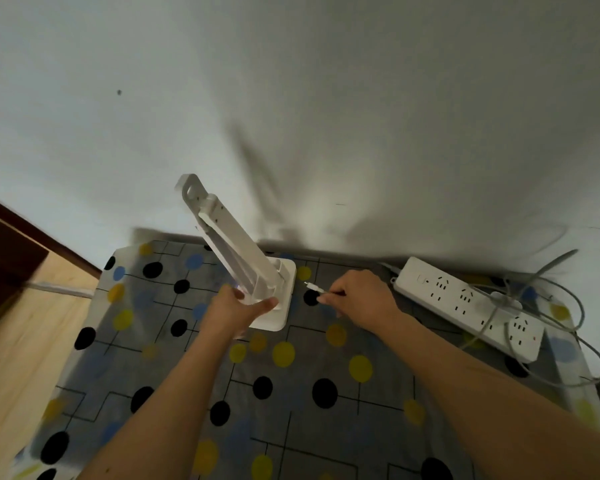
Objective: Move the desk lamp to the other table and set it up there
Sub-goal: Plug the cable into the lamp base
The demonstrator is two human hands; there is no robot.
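The left hand (pixel 238 306), just left of centre in the frame, is curled around the foot of the desk lamp (pixel 234 242), thumb on the near side and fingers wrapped behind the lower end of the folded arm. The right hand (pixel 357 296), just right of centre, pinches a small white plug (pixel 313 286) between thumb and forefinger; the plug's tip points left toward the lamp's square base (pixel 286 296) and sits near it but apart from it.

The white lamp stands on the tabletop (pixel 378 420) at the frame's middle, its arm leaning up and to the left. The tabletop is covered by a grey cloth (pixel 174 375) with black lines and black, yellow and blue dots. At the right lies a white power strip (pixel 440 292), angled toward the lower right, with a grey cable (pixel 581 315) looping over and beyond it. A pale wall (pixel 326 98) fills the upper frame; wooden floor (pixel 21 358) shows at the left.
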